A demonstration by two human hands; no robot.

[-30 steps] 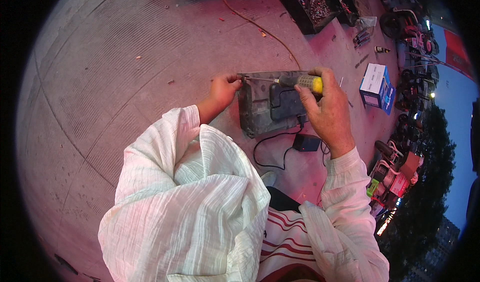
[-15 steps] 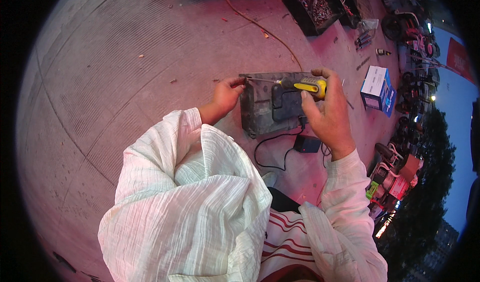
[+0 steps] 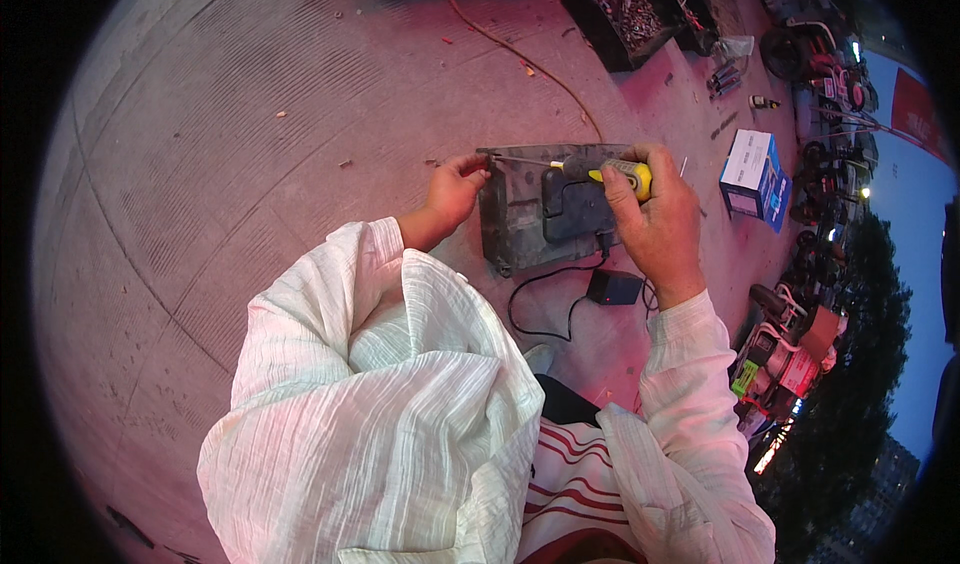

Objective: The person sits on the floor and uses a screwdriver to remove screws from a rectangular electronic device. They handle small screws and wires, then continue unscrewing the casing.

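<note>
A dark, dusty case (image 3: 520,229) with a black handle (image 3: 570,214) on its top lies on the ground before me. My right hand (image 3: 655,224) is closed on a yellow and black screwdriver (image 3: 625,177), whose thin shaft points left to the case's upper left corner. At that corner my left hand (image 3: 455,189) has its fingertips pinched by the screwdriver's tip; what they hold is too small to make out. A black box (image 3: 615,287) with cables lies just below the case.
Open black toolboxes (image 3: 625,14) with small parts are at upper right, near several loose tools (image 3: 725,79). A blue and white carton (image 3: 750,169) lies to the right. A cord (image 3: 540,69) crosses the ground (image 3: 250,144). Parked scooters (image 3: 790,344) line the right side.
My right fingers shifted on the screwdriver's handle, loosening half a second ago and wrapping round it again now, with the handle turned. My left hand stays at the corner.
</note>
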